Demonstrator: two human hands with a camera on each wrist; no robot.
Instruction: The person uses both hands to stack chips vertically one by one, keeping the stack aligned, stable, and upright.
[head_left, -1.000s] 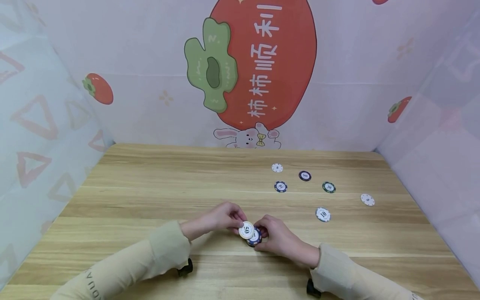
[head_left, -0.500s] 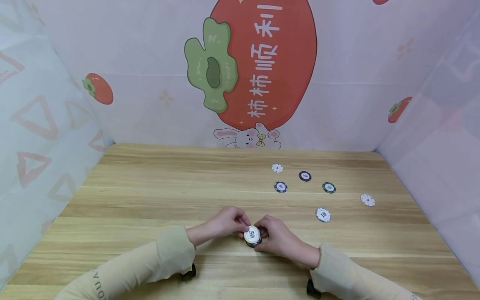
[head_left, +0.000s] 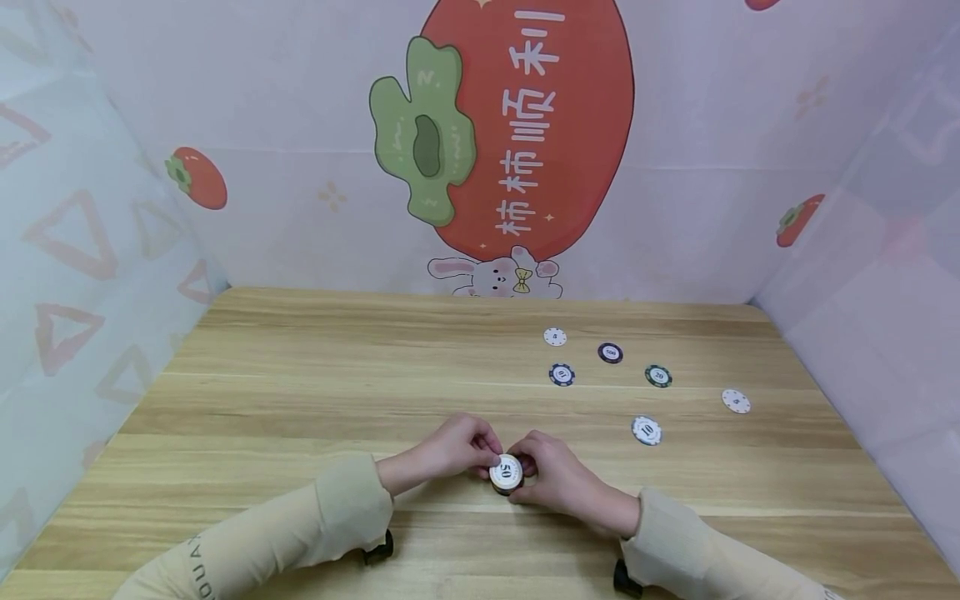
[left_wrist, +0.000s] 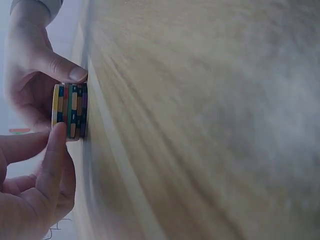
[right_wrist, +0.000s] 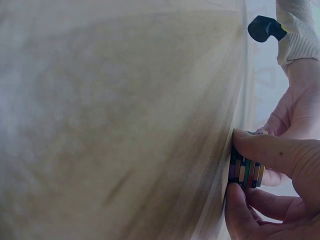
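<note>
A short stack of chips (left_wrist: 70,111) stands flat on the wooden table (left_wrist: 200,120), its striped edges showing yellow, blue, red, green, orange and purple bands. The left hand (left_wrist: 30,185) pinches the stack from one side, a fingertip (left_wrist: 58,137) laid across the chip edges. On the opposite side of the grip, the right hand (left_wrist: 30,70) cups the stack, its thumb (left_wrist: 65,67) pressed against the rim where the bottom chip meets the table. The stack sits between both hands. Past the grip, the table's wood grain runs off blurred.
</note>
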